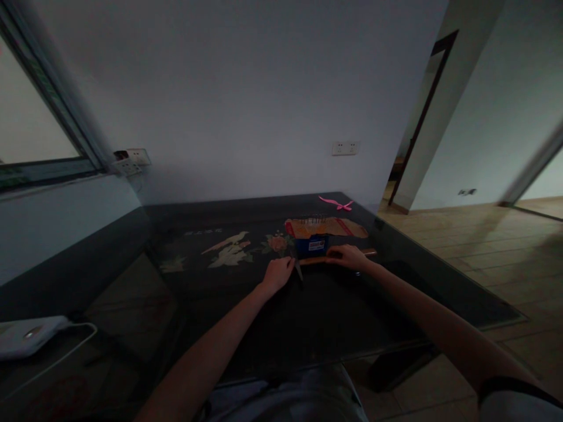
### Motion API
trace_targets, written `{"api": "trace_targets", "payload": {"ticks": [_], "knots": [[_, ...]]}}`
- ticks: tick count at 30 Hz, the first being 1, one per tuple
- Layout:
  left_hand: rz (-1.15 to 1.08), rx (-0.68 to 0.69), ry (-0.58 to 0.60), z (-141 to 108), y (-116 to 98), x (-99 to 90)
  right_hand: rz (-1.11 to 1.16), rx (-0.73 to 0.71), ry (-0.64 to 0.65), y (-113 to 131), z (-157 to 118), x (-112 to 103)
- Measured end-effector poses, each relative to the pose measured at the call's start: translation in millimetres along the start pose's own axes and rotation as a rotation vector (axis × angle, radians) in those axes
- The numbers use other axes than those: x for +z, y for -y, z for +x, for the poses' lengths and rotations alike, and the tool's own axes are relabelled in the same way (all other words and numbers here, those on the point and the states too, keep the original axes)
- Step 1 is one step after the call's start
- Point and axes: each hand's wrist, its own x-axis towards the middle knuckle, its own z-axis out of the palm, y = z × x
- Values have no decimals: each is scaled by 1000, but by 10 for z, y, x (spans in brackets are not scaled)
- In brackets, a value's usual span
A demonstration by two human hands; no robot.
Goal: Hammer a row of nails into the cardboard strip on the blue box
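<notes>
Both hands are over the dark glass-topped table (325, 316). My left hand (278, 274) is closed at the left end of a thin brown strip (313, 260), beside a pointed grey metal blade (299, 270). Farther right, my right hand (347, 256) has its fingers pressed together on the same strip, whose other end (369, 252) shows past the hand. Just behind the strip stands a small blue box (312, 245) with a white label. A torn piece of brown and red cardboard (343, 227) lies behind the box.
A pink ribbon (338, 205) lies near the table's back edge. At the lower left is a white device (30, 336) with a white cable (74, 350). The wall (237, 117) rises behind the table, with a socket (345, 148).
</notes>
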Motion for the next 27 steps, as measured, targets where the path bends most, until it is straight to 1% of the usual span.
{"api": "trace_targets", "payload": {"ticks": [8, 13, 20, 27], "knots": [[86, -35, 29, -28, -75, -38, 45, 3, 6, 9, 9, -18], [137, -47, 53, -29, -114, -62, 49, -5, -1, -31, 44, 48], [177, -40, 50, -24, -107, -42, 92, -42, -27, -84, 87, 148], [202, -75, 54, -3, -121, -22, 115, -70, -73, -90, 83, 178]]}}
